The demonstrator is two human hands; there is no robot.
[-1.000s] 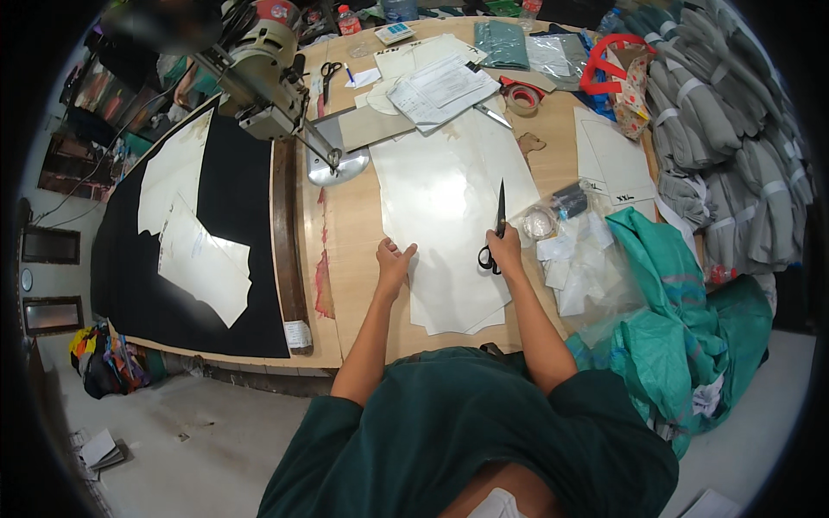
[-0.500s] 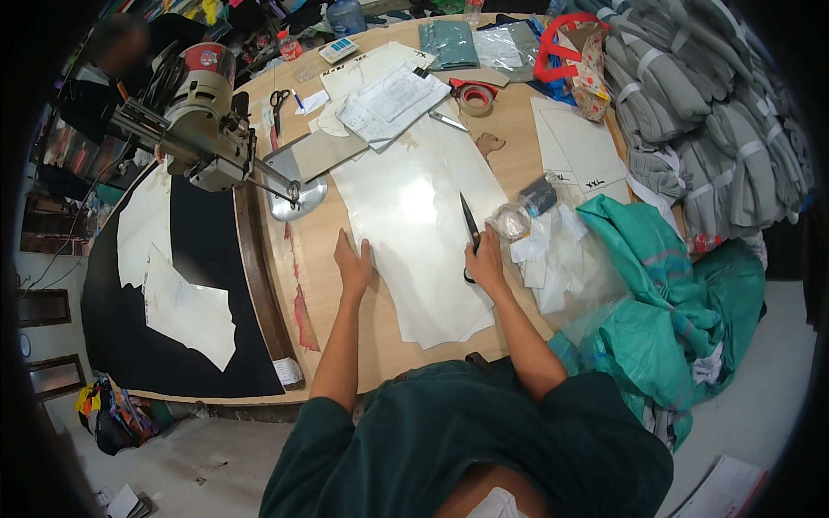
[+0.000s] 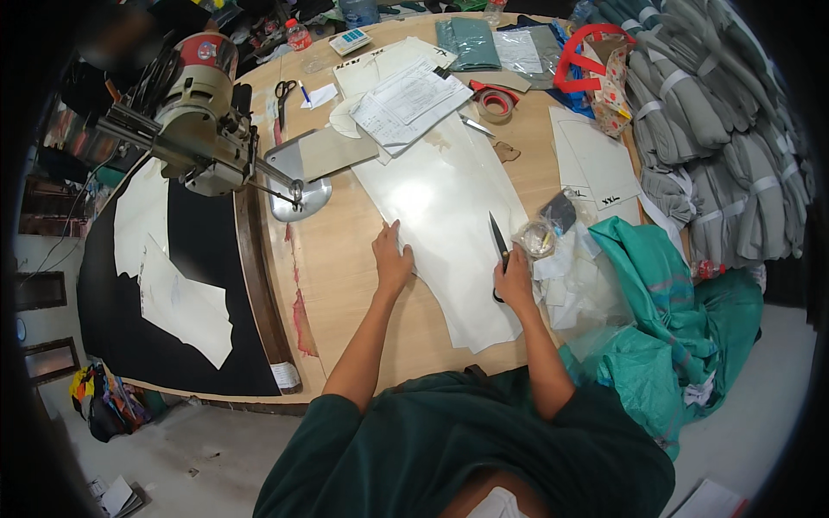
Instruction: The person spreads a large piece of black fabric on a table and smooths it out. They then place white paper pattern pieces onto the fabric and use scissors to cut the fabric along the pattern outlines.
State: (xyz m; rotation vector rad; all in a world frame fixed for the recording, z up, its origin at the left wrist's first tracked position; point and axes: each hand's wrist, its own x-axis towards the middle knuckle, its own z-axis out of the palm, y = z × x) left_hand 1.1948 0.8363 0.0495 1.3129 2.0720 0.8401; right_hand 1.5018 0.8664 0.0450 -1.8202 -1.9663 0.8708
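A large glossy white pattern sheet [image 3: 449,250] lies on the wooden table in front of me, with another edge showing along its right side. My left hand [image 3: 394,263] rests at the sheet's left edge, thumb and fingers apart. On the opposite side, my right hand [image 3: 515,281] is closed around the black handles of a pair of scissors [image 3: 498,237]. Their dark blades point away from me, over the sheet's right part. Papers with writing [image 3: 410,108] overlap the sheet's far end.
At left stands a cutting machine [image 3: 203,129] with a flat metal base, beside black fabric [image 3: 203,233] bearing white patterns. Right of my scissors are a tape roll [image 3: 537,238], clear plastic and a green sack [image 3: 639,259]. Grey garment bundles [image 3: 691,104] are piled at far right.
The white sheet has shifted right and turned slightly, with both hands moving right alongside it. The scissors stay in my right hand. The whole view has also shifted a little.
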